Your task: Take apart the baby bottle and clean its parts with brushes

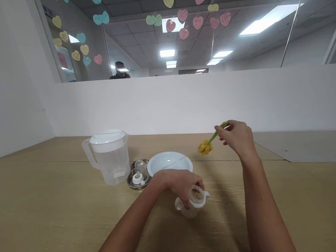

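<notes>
Right up close, both bare forearms [118, 240] reach out over the worktop [43, 212]. Left hand [183, 186] curls firmly over a clear two-handled baby bottle [193, 203], gripping its white collar, with the bottle tilted at twelve o'clock. Right hand [236, 137], up at one o'clock, pinches the green handle of a yellow sponge bottle brush [204, 147], its head held clear of the worktop. Further out, a white bowl [169, 163] sits at twelve, just beside a steel dish [137, 175] holding a white teat piece [138, 178], and a lidded plastic jug [109, 162] stands at eleven.
</notes>
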`<action>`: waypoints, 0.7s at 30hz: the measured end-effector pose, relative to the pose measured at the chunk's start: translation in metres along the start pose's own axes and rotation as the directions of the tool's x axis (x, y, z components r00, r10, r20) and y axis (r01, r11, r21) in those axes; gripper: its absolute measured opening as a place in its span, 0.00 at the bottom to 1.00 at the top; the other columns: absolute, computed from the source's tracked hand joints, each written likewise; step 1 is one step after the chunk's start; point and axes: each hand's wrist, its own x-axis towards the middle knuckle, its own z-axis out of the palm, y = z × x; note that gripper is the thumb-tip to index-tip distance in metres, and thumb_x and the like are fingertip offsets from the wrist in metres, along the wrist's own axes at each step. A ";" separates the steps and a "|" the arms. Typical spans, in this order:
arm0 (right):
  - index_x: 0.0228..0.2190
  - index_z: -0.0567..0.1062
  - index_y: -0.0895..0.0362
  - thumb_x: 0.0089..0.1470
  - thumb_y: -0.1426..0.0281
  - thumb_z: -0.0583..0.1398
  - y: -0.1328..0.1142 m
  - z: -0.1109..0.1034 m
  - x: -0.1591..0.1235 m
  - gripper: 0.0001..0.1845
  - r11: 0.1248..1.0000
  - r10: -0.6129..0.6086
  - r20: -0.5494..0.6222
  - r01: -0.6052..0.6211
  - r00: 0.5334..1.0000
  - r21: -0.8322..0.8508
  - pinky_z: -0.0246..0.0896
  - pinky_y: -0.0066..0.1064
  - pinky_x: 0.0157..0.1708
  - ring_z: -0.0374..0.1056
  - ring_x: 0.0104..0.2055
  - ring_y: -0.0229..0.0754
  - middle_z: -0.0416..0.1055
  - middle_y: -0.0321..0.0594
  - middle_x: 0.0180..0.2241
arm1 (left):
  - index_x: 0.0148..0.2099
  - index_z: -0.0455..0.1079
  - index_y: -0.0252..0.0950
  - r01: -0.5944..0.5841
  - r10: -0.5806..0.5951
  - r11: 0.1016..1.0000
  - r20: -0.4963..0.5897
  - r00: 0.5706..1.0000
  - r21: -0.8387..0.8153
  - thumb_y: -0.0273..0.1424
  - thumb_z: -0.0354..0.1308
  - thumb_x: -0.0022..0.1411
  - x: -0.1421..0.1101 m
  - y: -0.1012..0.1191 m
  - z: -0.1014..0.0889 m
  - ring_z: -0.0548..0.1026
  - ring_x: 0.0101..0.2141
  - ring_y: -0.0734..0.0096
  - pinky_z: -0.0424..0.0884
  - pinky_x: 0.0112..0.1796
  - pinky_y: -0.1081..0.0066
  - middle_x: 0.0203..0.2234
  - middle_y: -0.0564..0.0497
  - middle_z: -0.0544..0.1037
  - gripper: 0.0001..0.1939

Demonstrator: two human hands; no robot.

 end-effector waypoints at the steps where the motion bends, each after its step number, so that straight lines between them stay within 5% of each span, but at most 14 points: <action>1: 0.24 0.71 0.59 0.46 0.61 0.54 -0.001 0.001 -0.001 0.13 0.999 0.033 0.032 -0.033 0.999 0.010 0.58 0.30 0.23 0.64 0.17 0.37 0.71 0.40 0.22 | 0.49 0.63 0.35 0.007 -0.007 1.000 0.006 1.000 0.002 0.30 0.64 0.40 0.001 -0.002 0.001 0.69 0.42 0.64 0.64 0.40 0.71 0.43 0.49 0.71 0.31; 14: 0.22 0.70 0.60 0.41 0.72 0.57 0.023 0.053 0.009 0.04 0.974 0.175 0.440 -0.090 0.881 -0.209 0.59 0.23 0.23 0.69 0.23 0.38 0.71 0.42 0.17 | 0.51 0.61 0.37 0.101 -0.101 0.995 0.070 0.992 0.001 0.34 0.63 0.39 0.006 -0.015 0.003 0.68 0.42 0.64 0.64 0.38 0.71 0.44 0.49 0.70 0.34; 17: 0.20 0.69 0.61 0.40 0.74 0.57 0.024 0.058 0.007 0.02 0.969 0.209 0.552 -0.095 0.807 -0.228 0.61 0.23 0.21 0.69 0.22 0.39 0.71 0.43 0.17 | 0.52 0.60 0.37 0.092 -0.092 0.996 0.074 0.993 -0.001 0.33 0.63 0.38 0.007 -0.021 0.005 0.68 0.42 0.63 0.64 0.37 0.71 0.44 0.49 0.70 0.35; 21: 0.18 0.68 0.62 0.38 0.76 0.58 0.028 0.062 0.002 0.02 0.955 0.277 0.705 -0.103 0.653 -0.280 0.63 0.25 0.19 0.68 0.20 0.40 0.70 0.45 0.17 | 0.51 0.59 0.39 0.097 -0.094 0.995 0.075 0.993 -0.035 0.31 0.63 0.36 0.008 -0.027 0.006 0.68 0.42 0.63 0.64 0.36 0.70 0.45 0.50 0.69 0.36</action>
